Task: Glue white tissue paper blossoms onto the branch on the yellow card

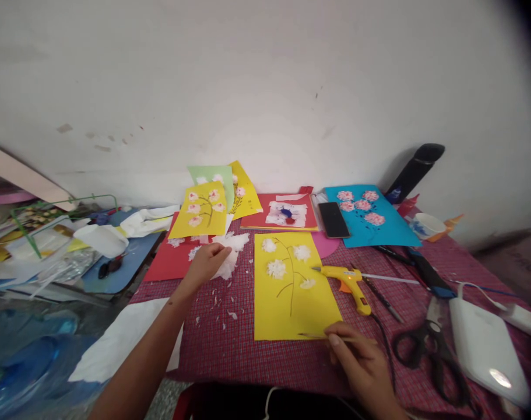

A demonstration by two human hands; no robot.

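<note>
A yellow sheet (311,315) lies before me with a drawn brown branch and several white tissue blossoms (276,269) stuck on it. My right hand (357,356) pinches a thin paintbrush (313,336), its dark tip over the sheet's lower edge. Left of the sheet, the fingers of my left hand (209,261) are closed at a pile of torn white tissue paper (232,242); the fingertips partly hide what they grip. A yellow glue gun (346,280) rests beside the sheet, its nozzle over the right edge.
Finished flower cards stand at the back: a yellow one (204,224) and a blue one (383,236). A phone (334,220), black scissors (433,344), a white power bank (488,344) and a small bowl (426,224) occupy the right side. Tissue scraps (232,315) litter the checked cloth.
</note>
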